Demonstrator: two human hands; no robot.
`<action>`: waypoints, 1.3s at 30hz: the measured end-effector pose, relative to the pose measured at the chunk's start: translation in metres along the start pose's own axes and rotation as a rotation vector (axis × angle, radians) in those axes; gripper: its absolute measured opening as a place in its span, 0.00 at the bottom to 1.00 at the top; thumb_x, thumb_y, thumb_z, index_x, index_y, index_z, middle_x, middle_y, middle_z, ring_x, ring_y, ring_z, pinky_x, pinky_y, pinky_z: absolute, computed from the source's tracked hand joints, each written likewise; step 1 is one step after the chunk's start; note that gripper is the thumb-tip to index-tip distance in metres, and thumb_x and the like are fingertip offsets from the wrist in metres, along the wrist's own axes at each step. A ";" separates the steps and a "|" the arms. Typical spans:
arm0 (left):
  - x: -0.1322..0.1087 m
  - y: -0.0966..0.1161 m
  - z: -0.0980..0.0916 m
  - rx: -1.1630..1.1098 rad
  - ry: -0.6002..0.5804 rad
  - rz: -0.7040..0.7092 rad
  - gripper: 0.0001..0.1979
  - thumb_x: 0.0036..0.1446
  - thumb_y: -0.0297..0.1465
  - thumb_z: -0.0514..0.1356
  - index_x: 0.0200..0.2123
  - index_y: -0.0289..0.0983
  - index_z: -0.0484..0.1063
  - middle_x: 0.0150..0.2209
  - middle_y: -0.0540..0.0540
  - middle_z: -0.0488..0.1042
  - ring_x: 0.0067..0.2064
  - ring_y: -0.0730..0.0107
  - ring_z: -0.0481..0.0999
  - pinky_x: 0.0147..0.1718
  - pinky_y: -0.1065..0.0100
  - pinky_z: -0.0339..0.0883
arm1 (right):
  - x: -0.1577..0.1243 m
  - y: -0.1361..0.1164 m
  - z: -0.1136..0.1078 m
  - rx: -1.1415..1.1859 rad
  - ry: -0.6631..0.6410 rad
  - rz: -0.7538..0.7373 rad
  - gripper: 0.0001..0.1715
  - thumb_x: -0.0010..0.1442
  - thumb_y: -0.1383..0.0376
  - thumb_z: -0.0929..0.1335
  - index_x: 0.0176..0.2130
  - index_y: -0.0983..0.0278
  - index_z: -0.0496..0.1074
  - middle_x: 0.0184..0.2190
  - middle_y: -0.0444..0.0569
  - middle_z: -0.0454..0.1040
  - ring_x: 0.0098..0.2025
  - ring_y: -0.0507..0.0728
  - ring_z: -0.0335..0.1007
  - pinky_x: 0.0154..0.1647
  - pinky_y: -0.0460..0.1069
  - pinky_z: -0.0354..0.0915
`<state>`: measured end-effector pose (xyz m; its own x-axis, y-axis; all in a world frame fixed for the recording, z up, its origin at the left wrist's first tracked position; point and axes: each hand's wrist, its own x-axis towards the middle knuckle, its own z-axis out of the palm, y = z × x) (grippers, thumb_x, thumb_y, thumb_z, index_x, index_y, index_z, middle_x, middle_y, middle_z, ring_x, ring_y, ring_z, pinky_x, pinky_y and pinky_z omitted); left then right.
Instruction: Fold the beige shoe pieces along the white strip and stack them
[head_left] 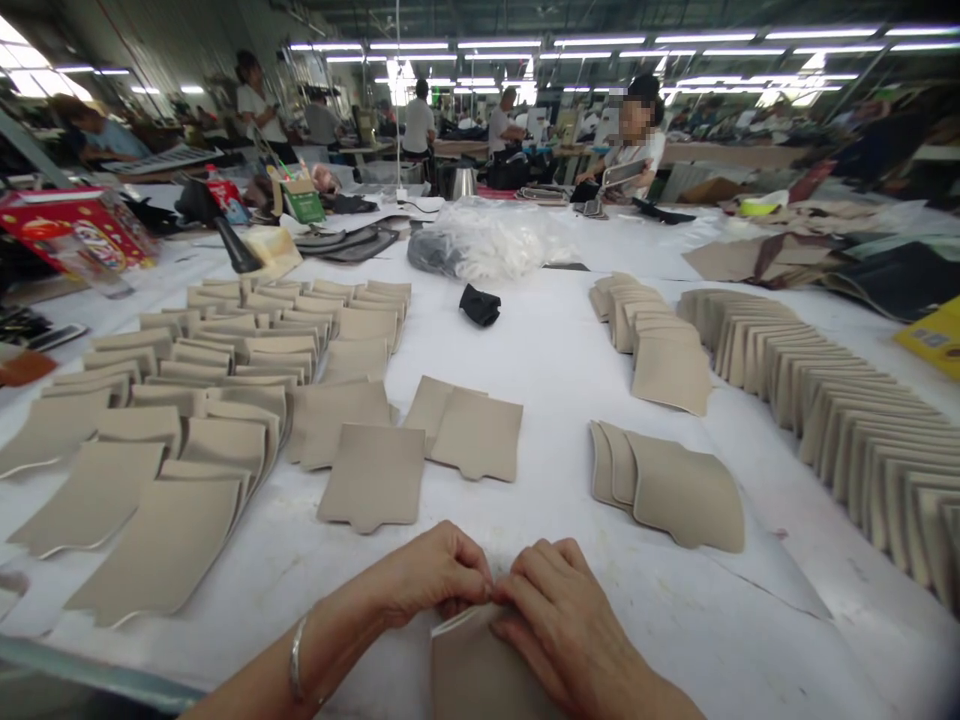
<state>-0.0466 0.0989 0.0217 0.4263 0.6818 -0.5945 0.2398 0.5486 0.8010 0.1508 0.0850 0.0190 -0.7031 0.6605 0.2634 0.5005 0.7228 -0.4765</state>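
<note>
Both my hands meet at the near edge of the white table [555, 360] over one beige cut piece [469, 670]. My left hand [431, 575] pinches its top edge with curled fingers. My right hand [551, 610] presses down on the same edge, fingers bent together. Just ahead of my hands lies a single beige piece [373, 477], and beyond it a pair of overlapped pieces [469, 430]. A small stack of curved beige pieces [671, 485] sits to the right.
Rows of overlapped beige pieces [187, 400] cover the left half. A long fanned row [847, 400] runs along the right side. A black scrap [479, 304] and a clear plastic bag [491, 240] lie farther back. Other people work at distant tables.
</note>
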 end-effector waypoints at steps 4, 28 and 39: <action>0.000 0.000 0.006 0.136 0.027 0.099 0.09 0.39 0.27 0.56 0.23 0.31 0.76 0.17 0.55 0.62 0.24 0.76 0.57 0.23 0.73 0.50 | 0.003 0.003 -0.001 0.011 -0.046 -0.003 0.09 0.55 0.73 0.71 0.31 0.63 0.67 0.30 0.44 0.69 0.34 0.56 0.60 0.37 0.52 0.49; 0.002 0.034 0.000 0.778 0.232 0.197 0.10 0.38 0.24 0.54 0.19 0.34 0.76 0.16 0.50 0.67 0.22 0.72 0.59 0.24 0.70 0.48 | -0.005 -0.014 -0.009 -0.194 0.010 -0.218 0.18 0.51 0.61 0.75 0.27 0.61 0.63 0.24 0.41 0.65 0.29 0.55 0.56 0.30 0.52 0.47; -0.003 0.019 -0.003 0.585 -0.022 0.246 0.11 0.54 0.30 0.54 0.24 0.34 0.74 0.19 0.55 0.61 0.25 0.75 0.60 0.24 0.75 0.52 | -0.002 -0.007 -0.015 0.150 -0.087 0.037 0.15 0.56 0.80 0.63 0.34 0.61 0.60 0.44 0.49 0.69 0.48 0.59 0.63 0.49 0.55 0.61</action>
<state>-0.0463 0.1089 0.0387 0.5460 0.7408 -0.3913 0.5668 0.0173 0.8237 0.1562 0.0821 0.0346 -0.7298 0.6613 0.1733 0.4502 0.6556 -0.6062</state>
